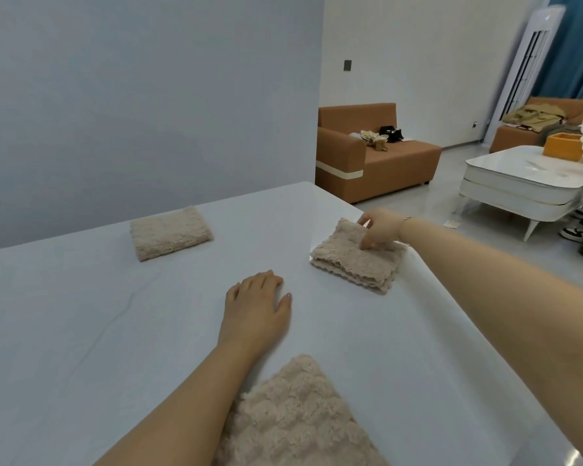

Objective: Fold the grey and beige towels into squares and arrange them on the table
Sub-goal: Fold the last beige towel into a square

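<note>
Head view: three beige towels are seen on the white bench [148,331], no grey towel is visible. Landmark is the left hand [254,307], laid flat with fingers straight on bare cloth near the bench middle, nothing held. Beyond it and to its left, one folded towel [170,236] is set down near the wall, squared and apparently finished. Beyond it and to its right, a second folded towel [357,260] lies close to the bench edge; its upper layer is pinched at the far corner by the right hand [377,230], fingers curled onto the pile, so this one is judged folded but not yet placed or squared. Nearer than the left hand, at the bottom of the frame, a third towel [293,418] is partly covered by the left forearm and cut off by the frame edge; whether it is folded cannot be told. Progress is judged roughly midway. Grey towels remain unaccounted for.
</note>
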Demonstrator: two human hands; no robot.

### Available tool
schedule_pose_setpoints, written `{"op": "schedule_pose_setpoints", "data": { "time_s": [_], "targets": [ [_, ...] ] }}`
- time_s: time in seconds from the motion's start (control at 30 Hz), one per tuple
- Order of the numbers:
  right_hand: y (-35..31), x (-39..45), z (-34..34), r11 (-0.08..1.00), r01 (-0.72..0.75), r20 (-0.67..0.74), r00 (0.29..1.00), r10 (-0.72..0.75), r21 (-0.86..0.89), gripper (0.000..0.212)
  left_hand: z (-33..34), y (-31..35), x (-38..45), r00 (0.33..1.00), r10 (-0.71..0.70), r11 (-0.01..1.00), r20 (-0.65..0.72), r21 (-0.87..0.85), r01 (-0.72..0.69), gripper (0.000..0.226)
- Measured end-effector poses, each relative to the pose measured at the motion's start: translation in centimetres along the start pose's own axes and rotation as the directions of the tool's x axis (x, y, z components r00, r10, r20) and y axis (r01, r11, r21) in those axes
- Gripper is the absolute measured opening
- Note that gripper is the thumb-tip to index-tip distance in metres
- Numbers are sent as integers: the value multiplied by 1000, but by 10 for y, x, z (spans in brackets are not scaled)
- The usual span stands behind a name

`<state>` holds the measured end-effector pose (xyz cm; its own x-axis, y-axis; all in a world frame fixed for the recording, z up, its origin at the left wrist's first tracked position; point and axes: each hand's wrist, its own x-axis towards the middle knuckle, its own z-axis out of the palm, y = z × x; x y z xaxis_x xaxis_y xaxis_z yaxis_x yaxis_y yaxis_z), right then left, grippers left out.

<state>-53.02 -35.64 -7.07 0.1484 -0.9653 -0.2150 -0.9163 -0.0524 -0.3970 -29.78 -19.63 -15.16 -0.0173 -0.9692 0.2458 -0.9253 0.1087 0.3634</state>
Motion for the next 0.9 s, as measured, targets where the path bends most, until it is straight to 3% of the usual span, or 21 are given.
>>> {"op": "schedule_pose_setpoints", "data": {
  "time_s": [0.1, 0.17, 0.23, 0.33, 0.4, 0.47, 0.6, 0.67, 0.77, 0.83, 0.9],
  "targets": [
    [-11, -5, 8, 993, 40, -103, 993, -52, -115, 59, 1, 0, -1, 1000, -1, 1000, -2, 15, 1, 40],
    [-21, -14, 14, 956, 100, -180, 972, -153, -274, 46, 1, -1, -1, 1000, 2, 1000, -7, 22, -2, 40],
    [-33, -30, 23, 936, 148, -166, 964, -209, -319, 32, 1, -1, -1, 1000, 6, 1000, -9, 23, -6, 40],
    [-43, -50, 43, 936, 163, -53, 981, -189, -310, 40, 0, -1, -1, 1000, 7, 1000, -3, 26, -7, 39],
    [-40, -53, 58, 900, 154, -34, 982, -184, -408, 50, 1, -1, -1, 1000, 4, 1000, -1, 27, -4, 40],
    [-33, -50, 73, 881, 128, -116, 973, -201, -455, 55, 1, -1, -1, 1000, 3, 1000, -2, 30, -3, 40],
    [-15, -41, 85, 806, 163, -221, 914, -341, -569, 42, 0, 0, -2, 1000, 10, 999, -6, 31, -10, 39],
    [3, -41, 78, 746, 292, -160, 869, -468, -598, 46, 0, 0, -2, 1000, 12, 999, -7, 35, -12, 40],
    [34, -43, 56, 686, 552, -28, 769, -639, -474, 51, 1, -1, -1, 1000, 9, 999, -8, 40, -9, 41],
    [50, -43, 41, 647, 600, 29, 743, -668, -470, 53, 2, -2, -1, 1000, 10, 999, -11, 40, -9, 41],
    [55, -42, 34, 681, 580, 36, 773, -634, -446, 55, 2, -2, -1, 1000, 12, 999, -11, 42, -12, 41]
  ]
}}
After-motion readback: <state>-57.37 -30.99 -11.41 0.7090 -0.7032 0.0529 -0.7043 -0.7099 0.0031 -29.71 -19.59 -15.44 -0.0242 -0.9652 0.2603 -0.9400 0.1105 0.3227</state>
